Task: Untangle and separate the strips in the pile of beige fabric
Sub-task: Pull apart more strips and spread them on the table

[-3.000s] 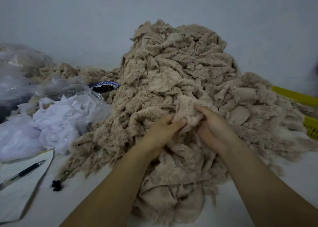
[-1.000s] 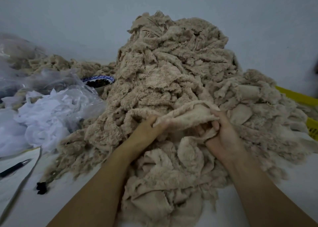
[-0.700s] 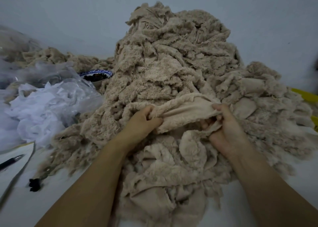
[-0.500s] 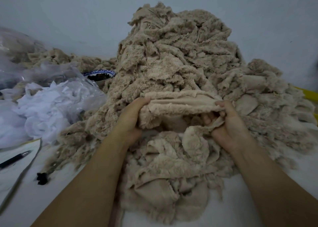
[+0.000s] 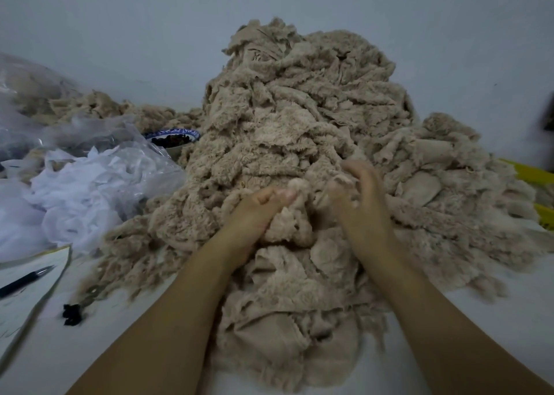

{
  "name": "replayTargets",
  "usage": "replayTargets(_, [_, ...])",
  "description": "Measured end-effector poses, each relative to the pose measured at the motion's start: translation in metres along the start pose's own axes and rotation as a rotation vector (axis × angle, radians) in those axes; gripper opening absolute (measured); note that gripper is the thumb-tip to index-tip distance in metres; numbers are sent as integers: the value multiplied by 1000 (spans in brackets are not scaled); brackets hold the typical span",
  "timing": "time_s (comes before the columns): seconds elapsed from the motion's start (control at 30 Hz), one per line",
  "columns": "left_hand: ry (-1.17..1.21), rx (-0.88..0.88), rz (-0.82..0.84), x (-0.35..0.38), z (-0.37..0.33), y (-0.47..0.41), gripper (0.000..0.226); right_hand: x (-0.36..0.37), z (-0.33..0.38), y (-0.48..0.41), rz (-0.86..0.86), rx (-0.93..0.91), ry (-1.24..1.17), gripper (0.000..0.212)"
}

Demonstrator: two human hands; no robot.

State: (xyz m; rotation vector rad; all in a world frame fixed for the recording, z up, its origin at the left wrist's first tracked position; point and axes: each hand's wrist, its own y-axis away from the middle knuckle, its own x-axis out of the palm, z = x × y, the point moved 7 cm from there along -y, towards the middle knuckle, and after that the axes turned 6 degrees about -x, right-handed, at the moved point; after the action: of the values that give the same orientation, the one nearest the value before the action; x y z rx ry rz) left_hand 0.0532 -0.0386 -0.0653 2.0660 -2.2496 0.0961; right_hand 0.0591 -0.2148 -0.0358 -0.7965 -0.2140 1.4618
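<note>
Clutching a bunched strip [image 5: 292, 220] with curled fingers, a person's left hand [image 5: 254, 214] and right hand [image 5: 362, 211] meet at the front of the pile of beige fabric [image 5: 299, 118] heaped on a white table [image 5: 90, 334].

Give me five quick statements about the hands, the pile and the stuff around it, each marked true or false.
1. The left hand and the right hand are both at the front of the beige fabric pile. True.
2. The pen lies to the right of the pile. False: it lies on paper at the left.
3. The blue-rimmed bowl sits left of the pile. True.
4. The yellow basket is at the left edge. False: it shows at the right edge.
5. The left hand pinches fabric from the pile. True.
</note>
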Motion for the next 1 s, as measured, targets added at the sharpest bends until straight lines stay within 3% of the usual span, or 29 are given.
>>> replayTargets(0.13, [-210,68,12,10,-2,2,26,43,-5,13,400,108,64,52])
replayTargets(0.2, [-226,84,-23,5,-2,1,26,41,-13,9,385,111,139,41])
replayTargets(0.3, [-217,84,-50,3,-2,-1,26,28,-12,5,263,127,-5,41])
replayTargets(0.4, [154,-42,-44,-5,-2,-3,24,9,-15,1,58,243,-235,37])
replayTargets(0.5, [510,-107,-143,-28,-2,-4,35,-20,-26,-5,-147,295,-204,42])
replayTargets(0.67, [613,-92,-297,-38,5,-7,40,5,-23,3,209,198,7,53])
replayTargets(0.8, [994,-29,-362,-73,-1,1,40,-21,-34,-4,180,266,311,42])
replayTargets(0.9, [919,10,-377,-77,-5,4,40,-15,-33,2,307,270,475,51])
replayTargets(1.0, [446,80,-449,-50,-16,6,31,10,-5,1,301,18,525,79])
